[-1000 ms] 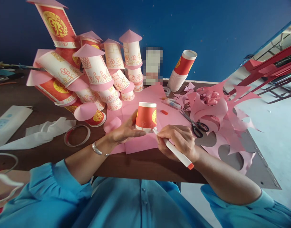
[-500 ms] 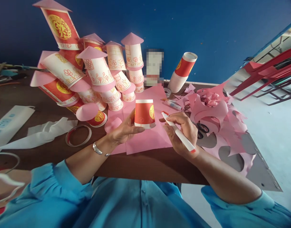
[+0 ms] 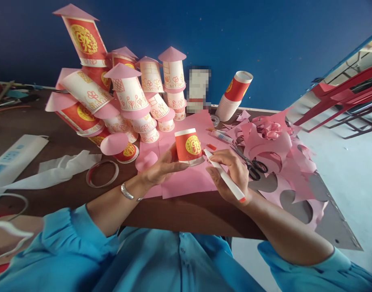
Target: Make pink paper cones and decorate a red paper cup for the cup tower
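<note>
My left hand [image 3: 164, 167] is closed on a red paper cup [image 3: 182, 148] with a yellow round emblem, its wider rim downward and slightly tilted. In my right hand [image 3: 233, 172] is a white marker [image 3: 225, 176], gripped like a pen. Its tip points at the cup's lower right edge; whether they touch I cannot tell. A small orange-red piece like a marker cap [image 3: 211, 147] lies just behind the tip. Pink paper sheets [image 3: 192, 184] spread beneath both hands. To the left, decorated cup towers [image 3: 131, 93] stand stacked, several topped with pink paper cones.
Scissors [image 3: 254, 167] lie right of my right hand, beside pink paper scraps [image 3: 265, 142]. A leaning cup stack [image 3: 230, 103] stands by the blue wall, near a glue tube [image 3: 221, 136]. At left are a tape roll [image 3: 102, 173] and a white strip [image 3: 64, 168].
My left hand has turned the cup, so its yellow emblem now faces me. The marker in my right hand has come closer to the cup's lower edge. The view has shifted slightly.
</note>
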{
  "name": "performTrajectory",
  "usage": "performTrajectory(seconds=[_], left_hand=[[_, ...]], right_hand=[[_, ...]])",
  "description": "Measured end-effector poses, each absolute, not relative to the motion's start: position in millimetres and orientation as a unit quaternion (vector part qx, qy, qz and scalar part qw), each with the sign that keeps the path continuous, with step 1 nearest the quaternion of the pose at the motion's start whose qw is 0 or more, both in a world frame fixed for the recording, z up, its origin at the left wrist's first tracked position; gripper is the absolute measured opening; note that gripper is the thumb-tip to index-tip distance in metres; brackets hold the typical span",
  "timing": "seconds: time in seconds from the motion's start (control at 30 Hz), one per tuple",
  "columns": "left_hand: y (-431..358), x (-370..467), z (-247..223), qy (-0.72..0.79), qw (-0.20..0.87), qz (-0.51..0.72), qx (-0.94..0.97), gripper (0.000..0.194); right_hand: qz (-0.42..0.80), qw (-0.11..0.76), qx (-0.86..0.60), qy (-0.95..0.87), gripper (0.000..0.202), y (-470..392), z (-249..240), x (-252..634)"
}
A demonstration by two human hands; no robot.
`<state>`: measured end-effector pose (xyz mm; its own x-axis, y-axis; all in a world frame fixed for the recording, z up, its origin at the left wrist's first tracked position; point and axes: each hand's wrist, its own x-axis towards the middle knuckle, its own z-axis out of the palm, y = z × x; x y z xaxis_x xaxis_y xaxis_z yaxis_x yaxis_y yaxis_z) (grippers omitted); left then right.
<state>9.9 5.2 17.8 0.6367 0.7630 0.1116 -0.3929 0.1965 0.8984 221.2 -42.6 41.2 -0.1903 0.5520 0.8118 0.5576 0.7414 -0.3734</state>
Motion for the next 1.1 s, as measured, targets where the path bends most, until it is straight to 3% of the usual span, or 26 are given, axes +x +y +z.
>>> performTrajectory(seconds=[0.4, 0.63, 1.1], left_hand=[[8, 6, 14, 0.243, 0.737, 0.379, 0.504, 0.086], [9, 5, 11, 0.266, 0.707, 0.376, 0.536, 0.073], [8, 5, 13, 0.273, 0.7, 0.357, 0.556, 0.079]], right_hand=[[-0.045, 0.502, -0.313, -0.805, 0.019, -48, 44, 218], [-0.078, 0.495, -0.269, -0.822, 0.019, -50, 52, 218], [-0.05, 0.462, -0.294, -0.835, 0.019, -53, 52, 218]])
